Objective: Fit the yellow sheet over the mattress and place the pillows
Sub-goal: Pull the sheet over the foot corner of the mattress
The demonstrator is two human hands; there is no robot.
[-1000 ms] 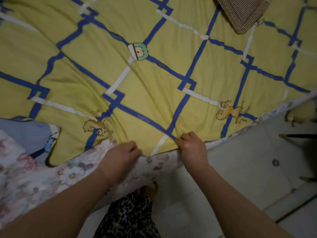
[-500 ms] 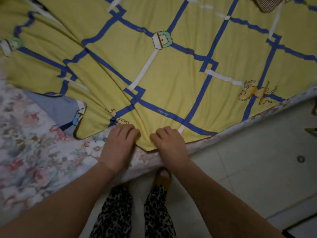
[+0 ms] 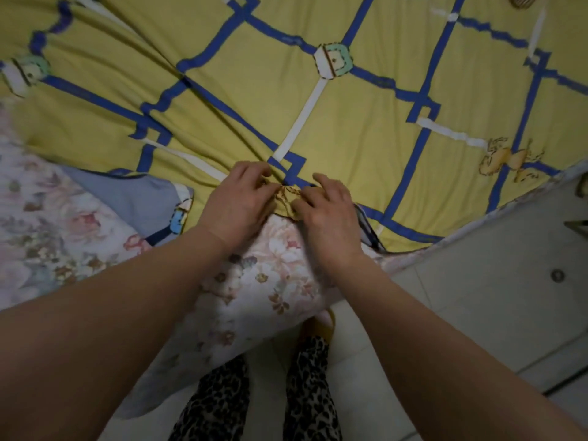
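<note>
The yellow sheet (image 3: pixel 366 122), crossed by blue and white lines with small cartoon figures, lies spread over most of the floral mattress (image 3: pixel 47 237). Its near edge is bunched into folds at the mattress corner. My left hand (image 3: pixel 237 202) and my right hand (image 3: pixel 327 211) sit side by side there, and the fingertips of both pinch the gathered sheet edge between them. A pale blue underside of the sheet (image 3: pixel 133 198) is turned up to the left of my left hand. The floral mattress corner (image 3: pixel 264 281) is bare below my hands.
A striped brown pillow corner (image 3: pixel 521 0) shows at the top right edge. Grey tiled floor (image 3: pixel 493 297) with a small round drain (image 3: pixel 557 275) runs to the right of the bed. My leopard-print trousers (image 3: pixel 261 402) stand against the mattress corner.
My hands moved closer together and up onto the mattress corner, gathering the sheet edge into a bunch. The view shifted, so the pillow has nearly left the frame.
</note>
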